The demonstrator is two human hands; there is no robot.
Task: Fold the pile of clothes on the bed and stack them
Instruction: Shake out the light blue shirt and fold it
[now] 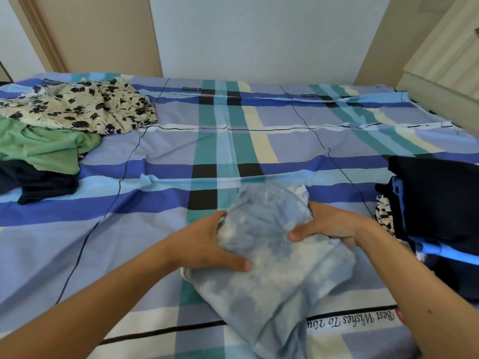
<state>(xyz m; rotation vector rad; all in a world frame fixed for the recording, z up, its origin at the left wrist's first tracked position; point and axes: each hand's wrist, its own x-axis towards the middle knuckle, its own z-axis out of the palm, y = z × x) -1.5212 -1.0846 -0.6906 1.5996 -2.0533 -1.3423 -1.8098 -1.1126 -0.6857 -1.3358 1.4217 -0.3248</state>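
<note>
A plaid bed [166, 151] holds an unfolded clothes pile [64, 120] at ten o'clock and a dark folded stack [438, 203] at three. At six o'clock lies a pale blue tie-dye garment [272, 275], gripped at its sides by the left hand [207, 244] and right hand [334, 226].

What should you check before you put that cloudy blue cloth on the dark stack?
1. Grip: the left hand and right hand both hold the pale blue-and-white mottled garment: ok.
2. Fold neat: its near end lies loose and bunched: not ok.
3. Landing spot: the top of the stack of folded dark clothes at the right looks flat: ok.
4. Path: the striped bedsheet between garment and stack is bare: ok.
5. Stack steady enough: cannot tell.
6. Everything folded: the cream floral garment and green garment lie crumpled at the left: not ok.
</note>
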